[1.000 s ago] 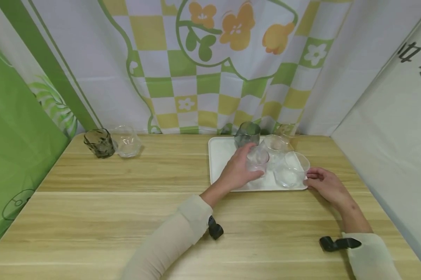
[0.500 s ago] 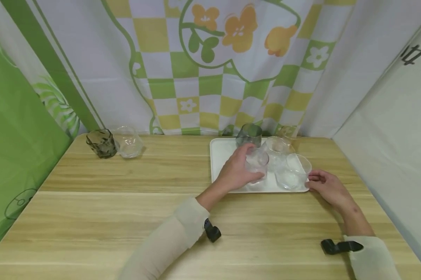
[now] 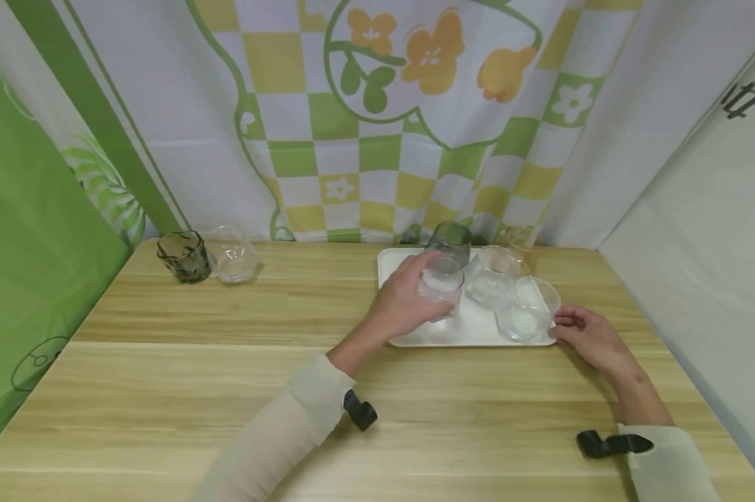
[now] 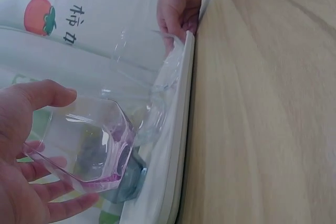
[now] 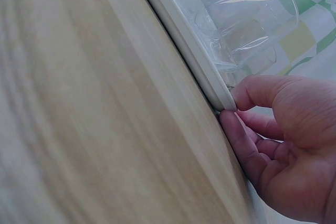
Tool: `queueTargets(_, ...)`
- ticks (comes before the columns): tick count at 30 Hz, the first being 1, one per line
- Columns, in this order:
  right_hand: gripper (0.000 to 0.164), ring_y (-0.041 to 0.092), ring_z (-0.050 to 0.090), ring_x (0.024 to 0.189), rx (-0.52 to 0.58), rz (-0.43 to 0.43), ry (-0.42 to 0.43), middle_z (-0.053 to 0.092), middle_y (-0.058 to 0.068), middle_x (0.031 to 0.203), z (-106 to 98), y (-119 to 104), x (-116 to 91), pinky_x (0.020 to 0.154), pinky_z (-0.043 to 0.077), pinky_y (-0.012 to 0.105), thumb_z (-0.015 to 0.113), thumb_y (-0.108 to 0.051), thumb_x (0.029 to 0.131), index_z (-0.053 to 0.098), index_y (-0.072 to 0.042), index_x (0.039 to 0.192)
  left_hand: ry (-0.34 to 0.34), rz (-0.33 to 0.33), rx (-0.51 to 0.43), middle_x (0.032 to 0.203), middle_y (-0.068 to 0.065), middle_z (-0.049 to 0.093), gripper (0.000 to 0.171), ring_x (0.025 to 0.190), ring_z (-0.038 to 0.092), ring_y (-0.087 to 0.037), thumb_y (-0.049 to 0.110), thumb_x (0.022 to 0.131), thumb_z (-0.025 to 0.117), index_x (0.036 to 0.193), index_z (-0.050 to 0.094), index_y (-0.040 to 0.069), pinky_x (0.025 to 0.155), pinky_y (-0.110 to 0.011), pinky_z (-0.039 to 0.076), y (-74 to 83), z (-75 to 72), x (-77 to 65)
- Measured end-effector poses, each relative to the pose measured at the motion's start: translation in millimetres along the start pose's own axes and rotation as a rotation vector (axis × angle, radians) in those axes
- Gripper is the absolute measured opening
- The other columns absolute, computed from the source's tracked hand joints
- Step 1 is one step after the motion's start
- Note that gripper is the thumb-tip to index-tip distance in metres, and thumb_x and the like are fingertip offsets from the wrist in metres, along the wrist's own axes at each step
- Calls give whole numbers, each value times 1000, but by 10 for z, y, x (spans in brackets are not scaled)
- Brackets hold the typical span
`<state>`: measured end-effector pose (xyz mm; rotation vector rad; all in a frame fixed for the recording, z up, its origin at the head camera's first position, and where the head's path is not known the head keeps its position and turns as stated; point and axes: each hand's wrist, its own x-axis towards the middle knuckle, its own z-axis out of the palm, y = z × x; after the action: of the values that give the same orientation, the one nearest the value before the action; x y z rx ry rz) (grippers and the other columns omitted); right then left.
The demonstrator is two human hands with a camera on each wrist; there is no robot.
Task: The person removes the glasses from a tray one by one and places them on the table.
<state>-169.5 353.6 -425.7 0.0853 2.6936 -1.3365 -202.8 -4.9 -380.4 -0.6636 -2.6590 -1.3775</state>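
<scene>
In the head view my left hand point(image 3: 399, 296) holds a clear drinking glass point(image 3: 441, 279) over the white tray point(image 3: 475, 333). The left wrist view shows this glass point(image 4: 92, 142) with a pinkish, faceted base, between thumb and fingers and just above the tray. My right hand point(image 3: 593, 340) pinches the tray's front right corner, with thumb and forefinger at the rim in the right wrist view. Beside that hand stands a wide clear glass point(image 3: 524, 317) on the tray. Another clear glass point(image 3: 491, 279) stands behind it. A smoky grey glass point(image 3: 450, 244) is at the tray's back.
A dark, faceted glass point(image 3: 185, 258) and a clear glass point(image 3: 233, 259) stand side by side at the table's back left. An amber-tinted glass point(image 3: 518, 237) is behind the tray's back right. A patterned curtain point(image 3: 377, 160) hangs along the table's point(image 3: 226, 390) back edge.
My left hand has moved left with the pink-based glass, away from the other clear glasses, and the glass now looks more upright. The right hand stays at the tray corner.
</scene>
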Motion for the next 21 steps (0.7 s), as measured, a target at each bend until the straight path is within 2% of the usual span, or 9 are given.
queueTargets(5, 52, -2, 54, 92, -23, -7, 5, 57, 25, 127, 1, 11, 3, 77, 51, 15, 68, -21, 100, 49, 12, 135, 7, -10, -20, 138, -3, 57, 86, 118, 57, -22, 31, 80, 89, 154, 47, 19, 91, -40, 51, -91, -141, -38)
queueTargets(12, 51, -1, 55, 93, -36, -8, 1, 58, 24, 126, 17, 36, -3, 78, 50, 14, 68, -21, 99, 49, 11, 135, 61, -54, -35, 133, -6, 60, 84, 115, 58, -25, 29, 78, 90, 151, 50, 18, 91, -41, 50, -249, -352, -147)
queueTargets(16, 52, -1, 54, 93, -41, -3, 0, 57, 23, 126, 15, 36, -4, 77, 50, 15, 68, -22, 100, 49, 11, 136, 90, -67, -27, 135, -10, 60, 85, 117, 58, -27, 27, 78, 91, 152, 49, 16, 93, -45, 50, -349, -492, -210)
queueTargets(21, 54, -1, 54, 93, -38, -4, -1, 56, 25, 129, -4, 23, 11, 77, 50, 15, 67, -22, 100, 48, 12, 137, 118, -80, -54, 137, -8, 57, 86, 121, 54, -27, 27, 80, 90, 153, 47, 14, 95, -48, 50, -479, -688, -280)
